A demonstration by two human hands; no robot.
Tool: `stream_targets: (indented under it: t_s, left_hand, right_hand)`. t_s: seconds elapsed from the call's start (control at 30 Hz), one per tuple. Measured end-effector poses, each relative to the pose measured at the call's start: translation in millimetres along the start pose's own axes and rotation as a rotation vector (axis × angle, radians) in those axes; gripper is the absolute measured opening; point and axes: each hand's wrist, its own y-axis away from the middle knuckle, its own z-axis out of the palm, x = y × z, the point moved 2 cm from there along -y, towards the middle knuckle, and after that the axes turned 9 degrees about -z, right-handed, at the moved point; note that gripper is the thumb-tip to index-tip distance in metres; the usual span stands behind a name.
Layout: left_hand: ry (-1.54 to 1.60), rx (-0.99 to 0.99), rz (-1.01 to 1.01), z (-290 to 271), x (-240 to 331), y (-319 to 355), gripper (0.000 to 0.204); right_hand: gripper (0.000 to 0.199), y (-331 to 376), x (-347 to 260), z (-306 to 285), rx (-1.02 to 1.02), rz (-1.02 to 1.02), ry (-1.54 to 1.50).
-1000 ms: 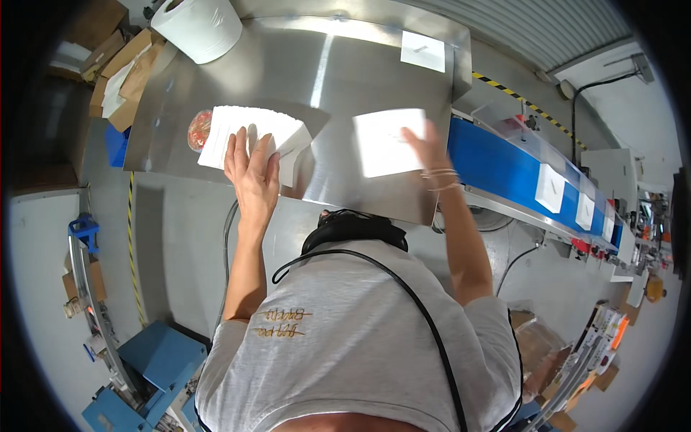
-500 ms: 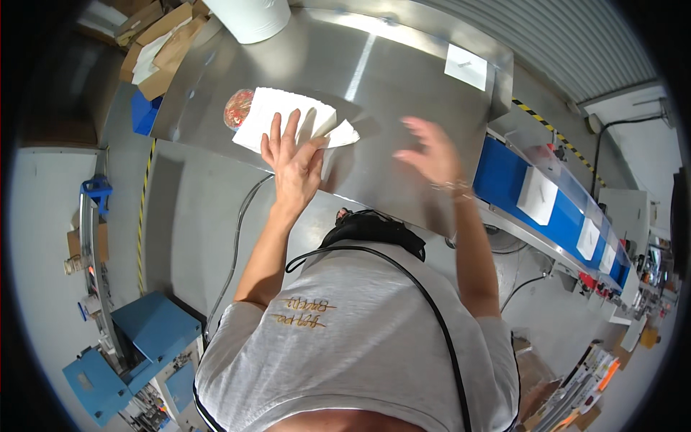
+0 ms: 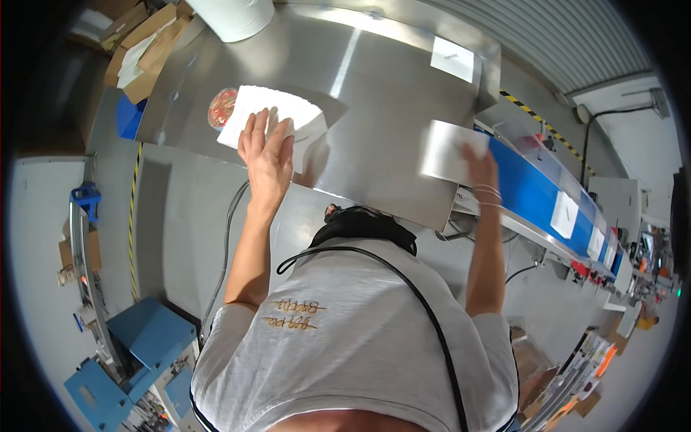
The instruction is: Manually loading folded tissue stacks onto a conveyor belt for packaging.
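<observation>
My left hand (image 3: pixel 268 157) is on a stack of white paper-like sheets (image 3: pixel 299 111) lying on the metal table. Its fingers are together over the stack and the thumb is by the right edge, so the hand closes on it. A round, shiny red-and-white object (image 3: pixel 222 109) touches the far-left end of the stack; part of it is covered. Over at the right, my right hand (image 3: pixel 481 168) is blurred by motion, its fingers on the right edge of a white sheet (image 3: pixel 444 150). This sheet, also smeared, is over the table edge beside the blue conveyor belt.
The blue conveyor belt (image 3: pixel 529 180) runs off to the right and bears several white sheets, one nearer (image 3: pixel 565 214). Another white sheet (image 3: pixel 452 59) lies on the metal table (image 3: pixel 389 93) at its far right. A white bucket-like container (image 3: pixel 234 14) and cardboard boxes (image 3: pixel 144 61) stand far left.
My right hand has moved right from empty air over the table to the belt's end and now has a sheet. The left fingers have drawn together. Sheets on the belt have shifted toward the table.
</observation>
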Motion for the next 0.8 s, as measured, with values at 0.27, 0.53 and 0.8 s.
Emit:
stream_targets:
  t_s: [0.27,0.53,0.8]
  left_hand:
    - [0.006,0.043,0.014,0,-4,10,0.027]
    - [0.058,-0.080,0.054,-3,3,4,0.024]
    - [-0.075,-0.038,-0.018,-15,-22,-2,0.037]
  right_hand:
    - [0.055,-58,-153,-25,-0.108,0.104,0.909]
    - [0.059,-80,-238,236,-0.765,-0.202,-0.009]
    - [0.044,-49,-167,149,-0.280,0.370,-0.373]
